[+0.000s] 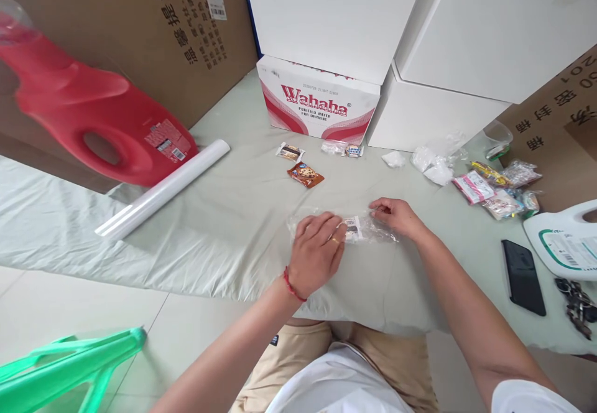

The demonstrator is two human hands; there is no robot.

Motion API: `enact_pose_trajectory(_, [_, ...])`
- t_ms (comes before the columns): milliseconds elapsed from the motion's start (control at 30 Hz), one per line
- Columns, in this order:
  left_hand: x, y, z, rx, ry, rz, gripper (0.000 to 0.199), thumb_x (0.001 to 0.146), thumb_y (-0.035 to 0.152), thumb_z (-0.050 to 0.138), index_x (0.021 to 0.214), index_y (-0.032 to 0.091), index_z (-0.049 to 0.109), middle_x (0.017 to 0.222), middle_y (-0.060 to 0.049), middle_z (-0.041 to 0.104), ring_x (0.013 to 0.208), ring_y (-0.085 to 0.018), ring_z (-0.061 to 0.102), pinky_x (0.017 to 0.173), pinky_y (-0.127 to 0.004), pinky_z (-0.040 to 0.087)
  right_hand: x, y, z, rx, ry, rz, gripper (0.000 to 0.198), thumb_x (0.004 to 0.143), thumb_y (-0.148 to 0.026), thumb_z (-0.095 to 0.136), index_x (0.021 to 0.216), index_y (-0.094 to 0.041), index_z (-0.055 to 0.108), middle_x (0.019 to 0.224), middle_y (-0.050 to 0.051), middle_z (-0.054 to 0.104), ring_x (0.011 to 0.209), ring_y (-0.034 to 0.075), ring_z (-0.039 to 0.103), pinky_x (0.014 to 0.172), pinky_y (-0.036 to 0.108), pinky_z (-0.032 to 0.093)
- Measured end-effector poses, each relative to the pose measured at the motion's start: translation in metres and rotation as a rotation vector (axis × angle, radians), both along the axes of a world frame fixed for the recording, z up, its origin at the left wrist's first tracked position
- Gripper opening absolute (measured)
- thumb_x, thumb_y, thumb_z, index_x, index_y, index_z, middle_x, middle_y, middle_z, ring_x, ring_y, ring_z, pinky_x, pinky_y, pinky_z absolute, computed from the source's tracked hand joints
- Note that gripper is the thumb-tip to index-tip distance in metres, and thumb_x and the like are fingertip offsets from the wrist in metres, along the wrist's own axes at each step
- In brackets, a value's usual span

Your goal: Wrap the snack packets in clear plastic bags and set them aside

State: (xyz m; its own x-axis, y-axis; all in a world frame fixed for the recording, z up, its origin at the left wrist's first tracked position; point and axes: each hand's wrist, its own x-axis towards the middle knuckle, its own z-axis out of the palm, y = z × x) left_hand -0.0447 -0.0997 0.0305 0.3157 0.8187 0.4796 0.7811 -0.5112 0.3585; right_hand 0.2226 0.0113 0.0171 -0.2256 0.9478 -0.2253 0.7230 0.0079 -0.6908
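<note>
A small wrapped snack packet (354, 229), with a barcode label showing, lies on the cloth-covered table among clear plastic film (380, 232). My left hand (319, 248) is palm down over the left part of the packet and film, its fingers close together and bent over them. Part of the packet is hidden beneath that hand. My right hand (396, 215) is closed in a pinch at the upper right edge of the film. Just beyond the hands lie a brown snack packet (305, 175) and a smaller snack packet (290, 152).
A white film roll (163, 189) lies at left by a red bottle (102, 102). A Wahaha carton (321, 99) stands at the back. Crumpled plastic (436, 161), assorted snacks (504, 189), a phone (523, 276), keys (578, 307) and a white bottle (566, 242) are at right.
</note>
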Motion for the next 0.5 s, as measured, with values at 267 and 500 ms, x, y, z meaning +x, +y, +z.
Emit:
enact_pose_trajectory(267, [-0.001,0.007,-0.029,-0.250,0.131,-0.110,0.042,0.101,0.021,0.047,0.140,0.027,0.062,0.151,-0.007,0.059,0.139,-0.028,0.052,0.109,-0.047,0.042,0.015,-0.016,-0.001,0.047,-0.209,-0.120,0.050,0.086,-0.058,0.064,0.118,-0.020,0.069,0.080,0.002,0.065,0.073,0.019,0.059,0.066,0.031,0.045])
enact_pose_trajectory(500, [0.008,0.013,-0.015,-0.150,0.007,-0.104,0.038,0.105,0.030,0.044,0.136,0.024,0.066,0.150,-0.008,0.061,0.142,-0.026,0.050,0.115,-0.047,0.037,0.013,-0.029,0.010,0.033,0.098,-0.109,0.031,0.082,-0.052,0.066,0.082,-0.020,0.067,0.089,0.003,0.065,0.074,0.016,0.056,0.067,0.029,0.045])
